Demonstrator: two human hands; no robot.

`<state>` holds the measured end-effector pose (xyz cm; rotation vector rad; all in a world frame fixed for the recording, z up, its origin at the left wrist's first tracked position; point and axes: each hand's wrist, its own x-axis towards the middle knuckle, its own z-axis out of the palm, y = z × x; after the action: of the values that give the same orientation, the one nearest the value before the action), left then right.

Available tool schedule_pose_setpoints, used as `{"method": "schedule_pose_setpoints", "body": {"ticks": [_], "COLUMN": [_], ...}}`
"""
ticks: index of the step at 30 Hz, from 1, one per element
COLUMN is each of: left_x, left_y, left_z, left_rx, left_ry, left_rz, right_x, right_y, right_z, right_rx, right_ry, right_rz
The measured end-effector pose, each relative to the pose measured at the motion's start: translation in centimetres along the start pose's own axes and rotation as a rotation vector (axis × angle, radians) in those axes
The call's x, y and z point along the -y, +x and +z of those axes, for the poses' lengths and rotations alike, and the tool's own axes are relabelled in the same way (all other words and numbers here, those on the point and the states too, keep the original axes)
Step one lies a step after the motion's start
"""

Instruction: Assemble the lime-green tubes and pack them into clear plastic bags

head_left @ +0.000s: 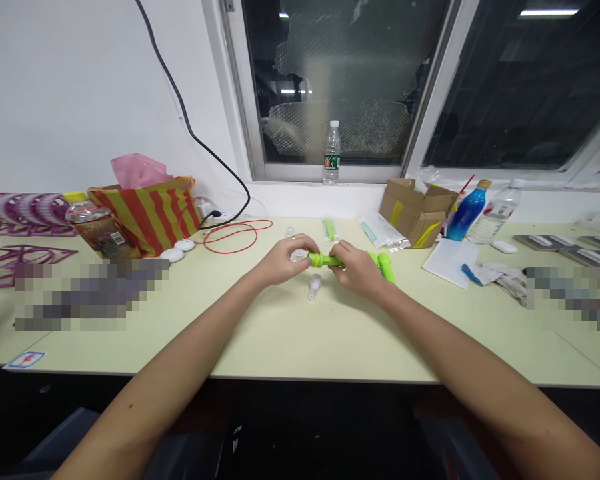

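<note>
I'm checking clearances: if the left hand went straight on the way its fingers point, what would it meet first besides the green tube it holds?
Probably the right hand, on the same green tube; depth is hard to judge here.

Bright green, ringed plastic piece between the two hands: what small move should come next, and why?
Probably a gentle twist with the left hand while the right hand steadies the bright green, ringed plastic piece: the hands grip it from opposite sides, the left by the ring. Whether anything there is loose cannot be seen.
</note>
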<state>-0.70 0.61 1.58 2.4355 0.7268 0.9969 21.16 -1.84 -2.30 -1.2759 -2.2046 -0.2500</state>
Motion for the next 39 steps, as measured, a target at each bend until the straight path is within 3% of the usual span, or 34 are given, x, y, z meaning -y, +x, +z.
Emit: {"method": "schedule_pose_setpoints", "body": {"ticks": [12,18,21,29,33,39], "left_x": [0.2,0.2,0.0,-0.1,-0.1,0.0], "left_y": [0.0,-0.1,-0.2,-0.1,-0.2,-0.2], "left_z": [0.0,-0.3,-0.4,0.5,1.1,1.8], "left_rx": [-0.001,0.140,0.219,0.237,0.272,0.222], "left_ry": [-0.021,-0.110,-0.150,-0.288,-0.213,-0.074], "left_rz": [-0.015,-0.098,-0.147,-0.182,-0.199,-0.110], "right_x": [-0.6,-0.9,-1.1,-1.2,-1.4,-1.6], "right_y": [0.0,0.2,0.3,0.5,0.4,0.3], "right_z": [0.1,-0.1,-0.1,0.1,0.5,0.6], "right_rx": [0.017,0.037,0.060,0.049,0.060,0.064], "right_ry": [0.073,0.174,0.247,0.284,0.319,0.365], "right_rz": [-0.022,-0.192,-0.192,-0.228,-0.211,-0.179]}}
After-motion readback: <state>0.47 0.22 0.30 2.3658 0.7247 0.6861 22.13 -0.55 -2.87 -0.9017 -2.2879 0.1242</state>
